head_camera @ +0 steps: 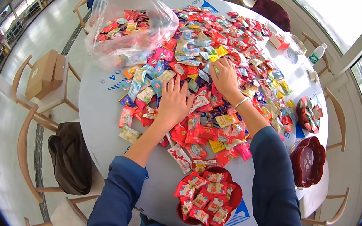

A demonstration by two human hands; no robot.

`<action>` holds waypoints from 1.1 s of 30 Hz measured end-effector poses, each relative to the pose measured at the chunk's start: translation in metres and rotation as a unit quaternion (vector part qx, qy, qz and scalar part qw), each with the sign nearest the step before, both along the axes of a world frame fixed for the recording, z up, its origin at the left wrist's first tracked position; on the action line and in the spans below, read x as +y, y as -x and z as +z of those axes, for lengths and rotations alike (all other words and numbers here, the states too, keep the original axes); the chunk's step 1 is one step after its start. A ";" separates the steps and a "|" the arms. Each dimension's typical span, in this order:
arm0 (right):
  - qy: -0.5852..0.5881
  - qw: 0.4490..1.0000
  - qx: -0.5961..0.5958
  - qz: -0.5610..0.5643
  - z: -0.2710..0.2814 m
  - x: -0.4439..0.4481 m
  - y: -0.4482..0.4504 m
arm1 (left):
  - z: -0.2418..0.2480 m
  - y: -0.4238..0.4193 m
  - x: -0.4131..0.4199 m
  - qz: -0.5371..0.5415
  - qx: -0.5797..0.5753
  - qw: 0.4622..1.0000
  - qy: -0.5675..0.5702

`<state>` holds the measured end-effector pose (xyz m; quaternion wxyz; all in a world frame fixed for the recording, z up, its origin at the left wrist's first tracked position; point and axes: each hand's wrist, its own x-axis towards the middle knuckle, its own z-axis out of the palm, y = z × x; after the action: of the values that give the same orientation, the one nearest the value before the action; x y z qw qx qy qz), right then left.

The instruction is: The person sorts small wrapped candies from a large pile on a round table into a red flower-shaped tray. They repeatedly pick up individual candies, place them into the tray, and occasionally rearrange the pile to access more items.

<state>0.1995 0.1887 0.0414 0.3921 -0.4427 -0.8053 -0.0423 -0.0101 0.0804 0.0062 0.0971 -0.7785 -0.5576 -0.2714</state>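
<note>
A wide pile of wrapped candies (199,129) in red, yellow, blue and purple covers much of a round table (100,102). My left hand (173,103) lies palm down on the near left part of the pile, its fingers spread. Farther off and to the right, my right hand (224,76) reaches into the pile with bent fingers beside yellow packets (221,51); its fingertips are partly hidden, so a hold cannot be told. Close to my body, a dark red flower-shaped dish (237,199) holds several red-wrapped candies (201,198).
A clear plastic bag (131,44) of candies stands at the far left. On the right are stacked red dishes (308,162), a filled red dish (309,114), a water bottle (318,54) and a red box (278,42). Wooden chairs surround the table; one bears a cardboard box (45,74).
</note>
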 end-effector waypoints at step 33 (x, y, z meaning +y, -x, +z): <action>0.248 0.941 0.003 0.229 0.001 0.039 0.086 | 0.007 -0.004 -0.003 -0.001 -0.021 1.000 -0.012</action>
<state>0.1132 0.2274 0.0427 0.2717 -0.3297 -0.8687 0.2508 -0.0058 0.0772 0.0134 0.0948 -0.7719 -0.5556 -0.2941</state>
